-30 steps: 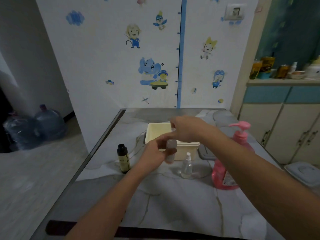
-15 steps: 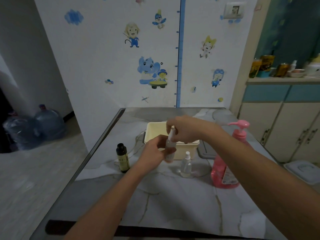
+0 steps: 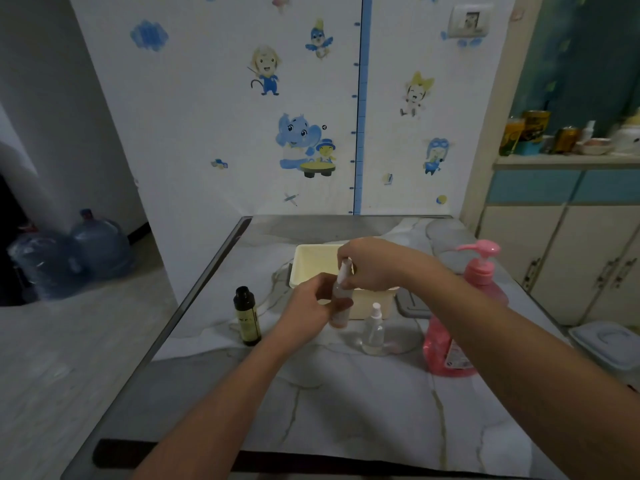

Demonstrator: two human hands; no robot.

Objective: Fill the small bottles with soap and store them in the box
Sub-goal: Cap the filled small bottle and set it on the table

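Note:
A small translucent bottle with pinkish liquid at its bottom is held upright above the table by my left hand, which grips its body. My right hand pinches the white spray cap on top of that bottle. Behind them stands the cream plastic box, open at the top. A second small clear spray bottle stands on the table just right of my left hand. The pink pump soap bottle stands further right, partly hidden by my right forearm.
A dark bottle with a yellow label stands near the table's left edge. A grey lid lies right of the box. The marble-patterned table ends at a wall behind. Water jugs sit on the floor at left; cabinets at right.
My right hand has lifted slightly off the bottle's top, so the white cap now shows between its fingers. The bottle stays in my left hand in front of the box.

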